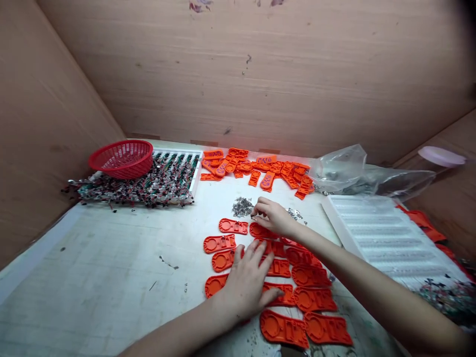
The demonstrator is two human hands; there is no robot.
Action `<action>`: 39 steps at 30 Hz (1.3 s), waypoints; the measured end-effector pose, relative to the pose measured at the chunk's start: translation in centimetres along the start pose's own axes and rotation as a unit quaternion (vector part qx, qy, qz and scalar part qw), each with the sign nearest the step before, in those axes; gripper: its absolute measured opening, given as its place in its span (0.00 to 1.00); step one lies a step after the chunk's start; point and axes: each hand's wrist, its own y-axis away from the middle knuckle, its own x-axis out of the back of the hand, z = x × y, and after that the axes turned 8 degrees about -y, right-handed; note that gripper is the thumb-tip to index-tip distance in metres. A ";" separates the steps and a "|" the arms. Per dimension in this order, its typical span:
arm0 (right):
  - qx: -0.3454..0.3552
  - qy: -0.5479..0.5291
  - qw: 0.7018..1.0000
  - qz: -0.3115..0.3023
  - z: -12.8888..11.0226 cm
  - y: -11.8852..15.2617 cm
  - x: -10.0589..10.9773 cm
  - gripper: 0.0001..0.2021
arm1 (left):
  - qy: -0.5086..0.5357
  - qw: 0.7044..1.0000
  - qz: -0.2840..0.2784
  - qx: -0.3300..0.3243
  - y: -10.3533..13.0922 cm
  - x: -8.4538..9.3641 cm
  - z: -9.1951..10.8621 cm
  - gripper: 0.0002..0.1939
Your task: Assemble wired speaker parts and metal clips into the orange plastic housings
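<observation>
Several orange plastic shells (308,276) lie in rows, hollow side up, on the white table (111,258). My left hand (248,281) rests flat on these shells, fingers spread, holding nothing. My right hand (273,216) reaches past them and pinches at a small heap of tiny metal parts (242,206); whether a part is between the fingertips I cannot tell. A second scatter of metal parts (295,213) lies just right of that hand.
A loose pile of orange shells (260,168) lies at the back. A red mesh basket (121,158) sits on a tray of wired parts (156,181) at back left. Clear plastic bags (353,171) and a white ribbed tray (383,235) stand to the right. Wooden walls enclose the table.
</observation>
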 end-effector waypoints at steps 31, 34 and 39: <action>-0.028 0.146 0.984 0.094 -1.4 12.6 -4.1 0.07 | -0.079 0.995 -0.036 -0.049 1.1 -0.7 1.8 0.36; -0.027 0.144 0.985 0.087 -1.4 12.6 -4.1 0.07 | -0.086 0.994 -0.037 -0.050 1.0 -0.8 1.8 0.36; -0.018 0.136 0.986 0.093 -1.4 12.7 -4.2 0.07 | -0.082 0.995 -0.031 -0.052 1.0 -0.8 1.8 0.35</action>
